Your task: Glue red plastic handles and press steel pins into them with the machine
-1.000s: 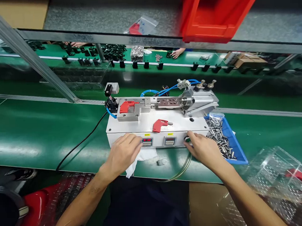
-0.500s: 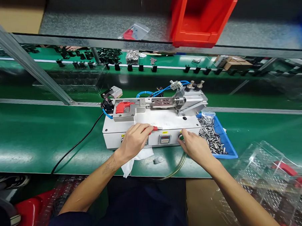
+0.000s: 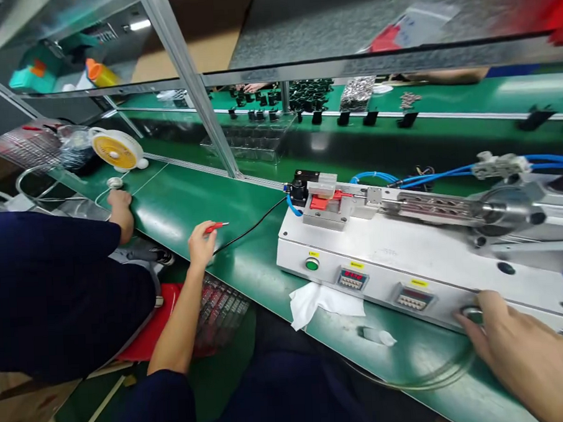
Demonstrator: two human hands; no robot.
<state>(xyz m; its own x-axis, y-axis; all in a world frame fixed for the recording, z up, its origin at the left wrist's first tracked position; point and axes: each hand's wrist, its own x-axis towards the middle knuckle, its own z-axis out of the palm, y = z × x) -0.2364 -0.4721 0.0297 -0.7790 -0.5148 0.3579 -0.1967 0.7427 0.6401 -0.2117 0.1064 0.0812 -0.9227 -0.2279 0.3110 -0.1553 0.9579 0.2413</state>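
Observation:
My left hand (image 3: 201,244) pinches a small red plastic piece with a thin metal tip (image 3: 215,227), held over the bench left of the machine. My right hand (image 3: 525,343) is at the right end of the white machine (image 3: 381,256), its thumb and fingers around a round push button (image 3: 473,315) on the front. In the machine's metal holder (image 3: 326,220) lies another red part (image 3: 319,202), beneath a clear clamp block (image 3: 324,183). A metal rod assembly (image 3: 440,207) lines up with it from the right and is blurred.
A green button (image 3: 312,264) and two counters sit on the machine front. A white cloth (image 3: 320,299) and a small bottle (image 3: 376,335) lie before it. At left, a co-worker's hand (image 3: 120,209) rests near a yellow fan (image 3: 116,150). A black cable (image 3: 252,228) crosses the bench.
The view has swung left. My left hand has carried the red piece leftward, away from the machine. The clear clamp block has come down over the red part; my right hand stays at the button.

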